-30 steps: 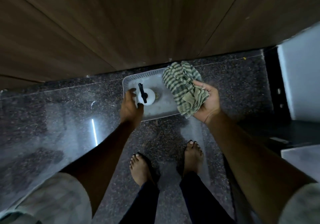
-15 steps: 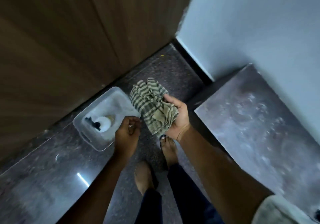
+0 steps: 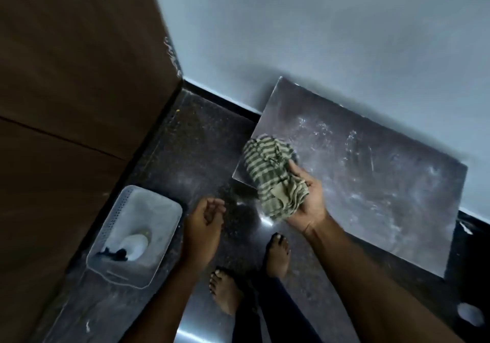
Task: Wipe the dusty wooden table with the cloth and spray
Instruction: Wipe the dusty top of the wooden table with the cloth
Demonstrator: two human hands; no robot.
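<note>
1. The counter (image 3: 371, 183), a low dark wooden top streaked with pale dust, stands against the light wall (image 3: 318, 37) at the right of the view.
2. The cloth (image 3: 273, 175), green and cream striped, is bunched in the right hand (image 3: 307, 199); its far end hangs over the counter's near-left corner.
3. The right hand lies palm up, fingers curled around the lower part of the cloth, gripping it above the counter's near edge.
4. The left hand (image 3: 204, 220) hovers over the speckled dark floor (image 3: 201, 143), fingers loosely curled and apart, holding nothing.
5. The spray bottle (image 3: 131, 247), white with a black nozzle, sits inside a pale plastic basket (image 3: 169, 226) on the floor, left of the left hand and not touched by it.
6. The basket rests just beside a brown wooden panel (image 3: 74, 90) that fills the left of the view.
7. Two bare feet stand on the floor between the basket and the counter, below the hands.
8. Whether the cloth actually touches the counter's surface cannot be told.
</note>
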